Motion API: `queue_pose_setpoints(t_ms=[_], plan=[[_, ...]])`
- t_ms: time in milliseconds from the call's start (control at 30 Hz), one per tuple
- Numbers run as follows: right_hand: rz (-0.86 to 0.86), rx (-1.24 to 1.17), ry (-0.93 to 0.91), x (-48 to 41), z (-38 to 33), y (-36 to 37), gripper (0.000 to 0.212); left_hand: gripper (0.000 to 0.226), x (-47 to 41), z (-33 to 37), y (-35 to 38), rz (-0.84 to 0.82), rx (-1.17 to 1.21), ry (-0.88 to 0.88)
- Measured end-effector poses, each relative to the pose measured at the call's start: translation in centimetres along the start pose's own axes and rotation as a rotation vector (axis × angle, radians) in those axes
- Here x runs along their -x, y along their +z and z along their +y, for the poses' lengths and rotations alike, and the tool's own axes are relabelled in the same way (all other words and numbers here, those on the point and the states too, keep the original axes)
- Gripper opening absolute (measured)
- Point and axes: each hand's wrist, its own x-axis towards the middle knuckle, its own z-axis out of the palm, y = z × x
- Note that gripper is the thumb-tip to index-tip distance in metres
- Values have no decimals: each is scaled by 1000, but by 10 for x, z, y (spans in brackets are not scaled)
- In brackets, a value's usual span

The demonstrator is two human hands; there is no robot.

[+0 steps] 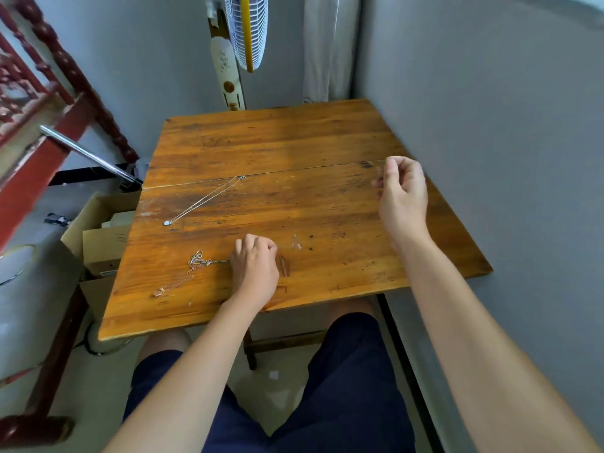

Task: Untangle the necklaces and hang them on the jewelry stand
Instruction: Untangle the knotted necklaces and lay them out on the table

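1. On my feed the wooden desk [294,142] fills the middle of the view, set into a corner of grey walls.
2. The left hand [255,266] rests on the desk near its front edge with its fingers clenched. A thin chain runs from the tangle straight into them, so I read it as pinching that chain's end.
3. The tangled necklaces [196,260] lie on the desk just left of that hand. They form a small silver knot, and a rose-coloured chain [178,278] trails from it toward the front left corner.
4. A silver necklace [206,200] lies well apart from the tangle, farther back on the desk. It is stretched out doubled along a diagonal, with its round pendant [167,223] at the near left end and its far end at the seam between the boards.
5. The right hand [403,194] is over the right side of the desk, fingers curled and thumb close to the forefinger. That spot is blurred, so I cannot tell whether it grasps anything.
6. A fan [248,31] stands behind the desk, cardboard boxes [101,237] sit on the floor to its left, and the person's dark shorts [353,371] show below its front edge.
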Motion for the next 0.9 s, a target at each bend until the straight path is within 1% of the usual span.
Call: queue_pose_setpoints(t_ms=[133,267,333,433,500,633,733,767,833,900], plan=[[-18,88,-24,-6,1,0,13,17,4,-6,-5,52,81,-57],[-36,256,17,-14,14,-1,25,15,8,-9,-14,42,266,-113],[-60,300,35,-15,21,-3,27,15,8,-10,-21,33,325,-108],[-85,344,19,-11,30,-6,24,13,6,-9,-32,30,348,-70],[-150,437,28,-8,39,-7,22,12,5,-8,-37,-31,287,-50],[-269,703,27,3,63,-12,24,10,15,-15,-37,-187,-8,-11],[-306,846,3,16,73,-14,26,9,25,-23,-35,-182,-78,2],[-307,852,-3,21,75,-13,29,8,27,-25,-35,-173,-85,14],[-319,792,-45,31,76,-7,36,7,30,-26,-34,-160,-89,39],[-392,712,-112,43,75,3,34,11,33,-26,-34,-153,-72,44]])
